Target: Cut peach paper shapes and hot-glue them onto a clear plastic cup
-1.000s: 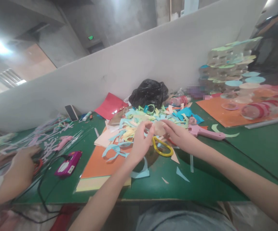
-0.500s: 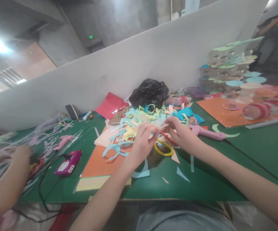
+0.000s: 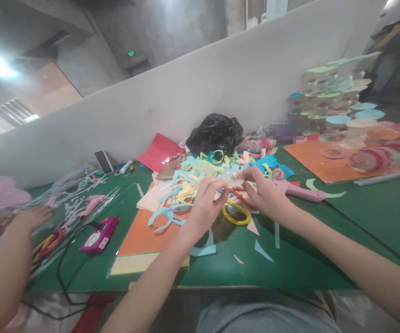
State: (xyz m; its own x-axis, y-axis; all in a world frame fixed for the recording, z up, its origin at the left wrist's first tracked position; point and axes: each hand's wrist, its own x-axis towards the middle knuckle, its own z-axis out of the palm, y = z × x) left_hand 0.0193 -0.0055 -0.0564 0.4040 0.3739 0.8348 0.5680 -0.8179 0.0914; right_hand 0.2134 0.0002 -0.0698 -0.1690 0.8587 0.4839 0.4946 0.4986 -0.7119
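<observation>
Fingers pinched, my left hand and my right hand meet over the middle of the green table. Between their fingertips is a small piece of clear plastic, partly hidden, its exact kind unclear. Just beneath lie scissors with a yellow loop and a red one, blades hidden. Behind the hands spreads a heap of cut paper scraps in blue, yellow and green. A pink glue gun rests to the right of my right hand.
At left, a co-worker's hands are near pale strips and another pair of scissors. A purple power box with a black cord, a black plastic bag, orange sheets and a red-striped bottle are around.
My right hand's fingers have shifted slightly, while my left hand has barely moved. At left, the co-worker's hand has opened out, and a pinkish-purple shape has come into view above it.
</observation>
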